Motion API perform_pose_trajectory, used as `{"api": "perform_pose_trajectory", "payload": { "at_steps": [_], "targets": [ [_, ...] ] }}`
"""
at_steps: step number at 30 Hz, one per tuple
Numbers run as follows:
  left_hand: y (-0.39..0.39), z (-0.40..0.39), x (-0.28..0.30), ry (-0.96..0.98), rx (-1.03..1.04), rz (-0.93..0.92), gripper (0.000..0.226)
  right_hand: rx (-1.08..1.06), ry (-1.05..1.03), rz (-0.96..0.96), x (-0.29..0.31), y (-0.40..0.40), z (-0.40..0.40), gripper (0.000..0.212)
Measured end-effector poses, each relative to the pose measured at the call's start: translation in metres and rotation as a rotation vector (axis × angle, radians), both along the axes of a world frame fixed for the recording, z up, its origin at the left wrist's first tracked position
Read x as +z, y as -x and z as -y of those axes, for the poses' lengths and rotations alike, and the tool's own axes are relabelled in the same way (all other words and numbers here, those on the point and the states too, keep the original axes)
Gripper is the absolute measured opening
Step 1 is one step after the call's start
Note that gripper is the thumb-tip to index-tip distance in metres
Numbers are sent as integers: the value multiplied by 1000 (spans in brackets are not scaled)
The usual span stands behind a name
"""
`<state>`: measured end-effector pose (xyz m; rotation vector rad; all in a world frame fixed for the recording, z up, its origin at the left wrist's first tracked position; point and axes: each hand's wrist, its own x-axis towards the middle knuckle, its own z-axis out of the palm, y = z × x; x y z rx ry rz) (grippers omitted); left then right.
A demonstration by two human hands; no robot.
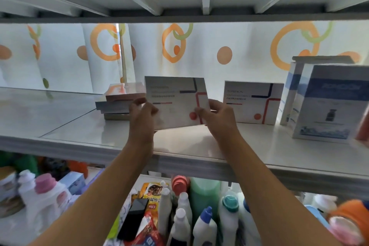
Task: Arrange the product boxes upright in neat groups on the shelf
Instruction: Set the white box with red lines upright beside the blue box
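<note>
At the far left the white shelf (60, 126) lies bare in front of a pale curtain (199, 50) printed with orange and green rings. Further right, a short stack of flat boxes (117, 104) lies on its side on the shelf, the top one pinkish and the lower ones grey. Just right of the stack, the left hand (142, 113) grips the lower left edge of a white box (175, 102) marked with dark and red lines and a red dot, its fingers curled round that edge. The box is held upright with its broad face toward the camera, slightly tilted; its lower edge is at or just above the shelf surface, and whether it touches cannot be told. The right hand (216, 115) pinches the box's lower right edge, thumb on the front face near the red dot. Just beside it to the right, a second white box (252, 102) of the same design stands upright on the shelf, apart from the held one. Further right stand taller blue-and-white boxes (327, 104), upright and close together, the front one showing a small dark bottle picture. Below the shelf, left to right, sit white bottles with pink caps (46, 193), a dark phone (133, 218), snack packets (152, 191) and more cleaning bottles (205, 223).
</note>
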<state>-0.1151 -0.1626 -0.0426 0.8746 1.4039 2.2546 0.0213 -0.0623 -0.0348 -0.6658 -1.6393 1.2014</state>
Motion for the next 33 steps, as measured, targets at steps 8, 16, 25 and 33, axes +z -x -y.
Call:
{"api": "perform_pose_trajectory", "payload": {
  "at_steps": [8,16,25,33],
  "targets": [
    [-21,-26,1,276,-106,-137,29,-408,-166,132,-7,-52,-6,21],
    [-70,-69,9,334,-84,-291,29,-580,-52,190,-7,-107,-23,19],
    [-97,-89,2,315,-40,-466,23,-445,82,229,-14,-122,-37,38],
    [-93,-103,-11,334,-248,-537,56,-438,102,313,-18,-118,-41,64]
  ]
}}
